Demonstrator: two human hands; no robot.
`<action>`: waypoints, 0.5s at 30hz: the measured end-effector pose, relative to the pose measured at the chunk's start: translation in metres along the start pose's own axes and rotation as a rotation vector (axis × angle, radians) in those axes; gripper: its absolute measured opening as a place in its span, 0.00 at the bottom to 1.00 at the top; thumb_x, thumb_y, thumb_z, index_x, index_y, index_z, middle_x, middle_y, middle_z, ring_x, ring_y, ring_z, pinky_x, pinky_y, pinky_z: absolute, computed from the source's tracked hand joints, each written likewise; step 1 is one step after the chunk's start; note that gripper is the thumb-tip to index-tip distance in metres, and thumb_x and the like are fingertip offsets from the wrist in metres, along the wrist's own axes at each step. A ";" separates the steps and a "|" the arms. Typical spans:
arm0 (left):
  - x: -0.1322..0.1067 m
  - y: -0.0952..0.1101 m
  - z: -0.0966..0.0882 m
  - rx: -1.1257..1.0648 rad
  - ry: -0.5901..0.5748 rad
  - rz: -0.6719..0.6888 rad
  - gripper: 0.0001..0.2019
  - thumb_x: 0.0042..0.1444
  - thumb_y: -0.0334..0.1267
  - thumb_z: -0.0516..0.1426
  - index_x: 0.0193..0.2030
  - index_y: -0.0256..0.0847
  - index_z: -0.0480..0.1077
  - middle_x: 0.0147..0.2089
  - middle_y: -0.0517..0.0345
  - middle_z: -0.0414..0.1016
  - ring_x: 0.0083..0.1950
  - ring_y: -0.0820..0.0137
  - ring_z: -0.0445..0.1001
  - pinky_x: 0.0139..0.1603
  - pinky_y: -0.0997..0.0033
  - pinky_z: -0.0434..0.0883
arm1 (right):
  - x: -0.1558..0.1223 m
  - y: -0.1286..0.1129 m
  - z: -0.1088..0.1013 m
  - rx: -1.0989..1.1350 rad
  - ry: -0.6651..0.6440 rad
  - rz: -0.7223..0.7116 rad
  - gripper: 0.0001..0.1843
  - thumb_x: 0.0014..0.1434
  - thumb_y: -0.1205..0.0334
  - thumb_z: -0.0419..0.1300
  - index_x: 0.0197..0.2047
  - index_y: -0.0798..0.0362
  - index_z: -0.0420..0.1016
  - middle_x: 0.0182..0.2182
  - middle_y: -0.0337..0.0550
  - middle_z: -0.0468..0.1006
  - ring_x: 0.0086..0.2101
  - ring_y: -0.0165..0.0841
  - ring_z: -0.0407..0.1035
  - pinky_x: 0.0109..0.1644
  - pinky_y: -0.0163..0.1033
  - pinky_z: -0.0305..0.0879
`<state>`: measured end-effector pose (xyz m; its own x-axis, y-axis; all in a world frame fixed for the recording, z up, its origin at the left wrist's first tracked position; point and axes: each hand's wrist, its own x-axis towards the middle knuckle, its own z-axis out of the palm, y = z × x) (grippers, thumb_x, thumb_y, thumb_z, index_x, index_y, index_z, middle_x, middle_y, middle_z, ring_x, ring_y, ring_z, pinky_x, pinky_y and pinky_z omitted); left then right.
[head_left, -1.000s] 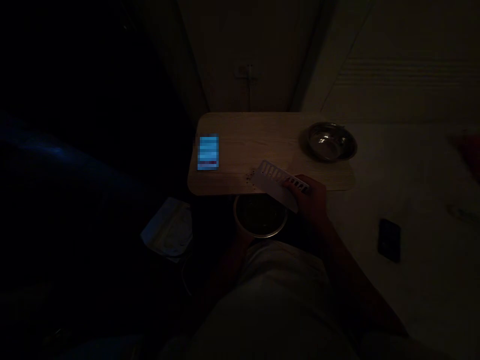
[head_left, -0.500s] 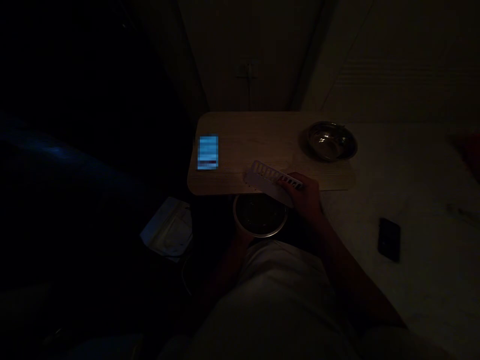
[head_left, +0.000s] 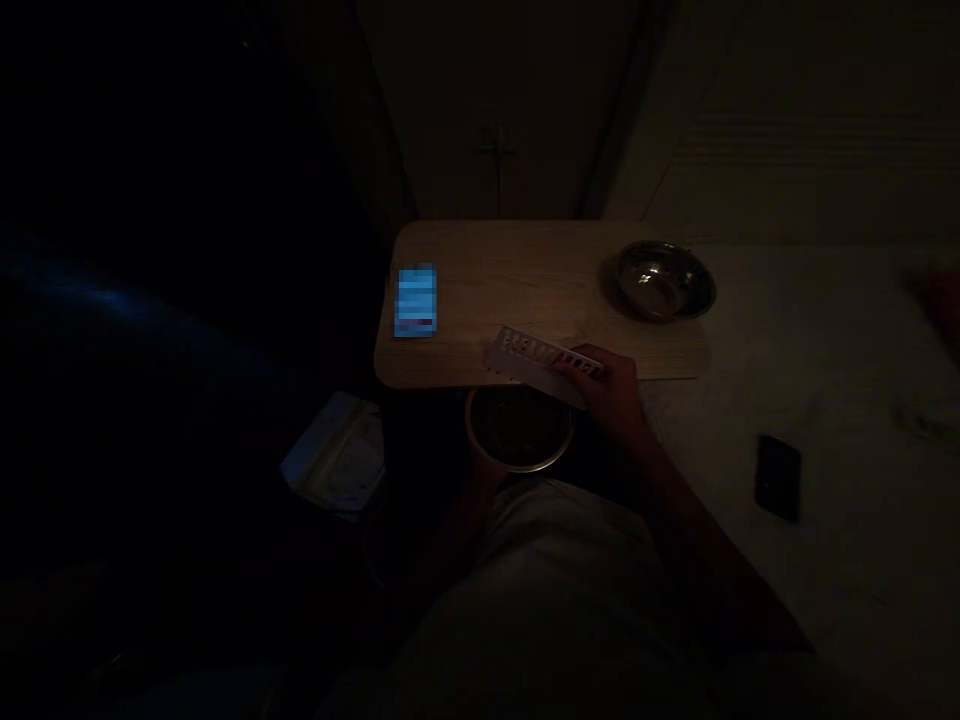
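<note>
The room is very dark. My right hand [head_left: 611, 390] is closed on a white slotted scraper-like tool [head_left: 536, 360], held flat at the near edge of a small wooden table [head_left: 510, 280]. Just below that edge a round bowl [head_left: 519, 430] with dark contents sits at my lap. My left hand [head_left: 480, 480] is under the bowl's near-left rim and seems to hold it; its fingers are lost in the dark.
A lit phone [head_left: 415, 301] lies on the table's left side. A steel bowl [head_left: 660, 282] stands at its right end. A dark phone [head_left: 777, 477] lies on the pale surface at right. A white object [head_left: 337, 462] lies low on the left.
My right hand has slid the white tool leftward and toward the table's near edge above the bowl. The small dark bits by the tool a second ago no longer show.
</note>
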<state>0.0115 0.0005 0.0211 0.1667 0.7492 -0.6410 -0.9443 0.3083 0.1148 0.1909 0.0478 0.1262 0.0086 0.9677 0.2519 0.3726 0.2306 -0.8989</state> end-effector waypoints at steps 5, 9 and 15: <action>-0.001 0.001 -0.001 0.011 0.045 -0.008 0.32 0.84 0.60 0.47 0.54 0.39 0.86 0.71 0.47 0.85 0.86 0.50 0.68 0.94 0.40 0.56 | -0.001 0.001 -0.001 0.004 -0.009 -0.020 0.14 0.65 0.45 0.77 0.38 0.46 0.93 0.35 0.43 0.92 0.34 0.40 0.82 0.40 0.41 0.75; -0.001 0.001 -0.003 -0.007 0.019 0.005 0.33 0.84 0.60 0.46 0.56 0.37 0.86 0.69 0.48 0.86 0.84 0.50 0.71 0.93 0.39 0.60 | -0.003 0.003 -0.001 0.002 -0.022 -0.035 0.11 0.65 0.48 0.77 0.38 0.47 0.93 0.35 0.43 0.92 0.34 0.40 0.82 0.40 0.41 0.75; -0.003 0.002 0.001 -0.010 -0.001 0.008 0.33 0.86 0.60 0.45 0.54 0.39 0.85 0.60 0.50 0.89 0.79 0.51 0.75 0.94 0.43 0.58 | -0.002 0.002 0.001 0.003 -0.001 -0.026 0.12 0.66 0.48 0.77 0.39 0.47 0.93 0.36 0.43 0.92 0.35 0.40 0.83 0.41 0.41 0.77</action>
<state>0.0098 -0.0008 0.0237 0.1593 0.7519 -0.6397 -0.9484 0.2964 0.1123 0.1903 0.0462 0.1235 -0.0016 0.9614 0.2750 0.3696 0.2561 -0.8932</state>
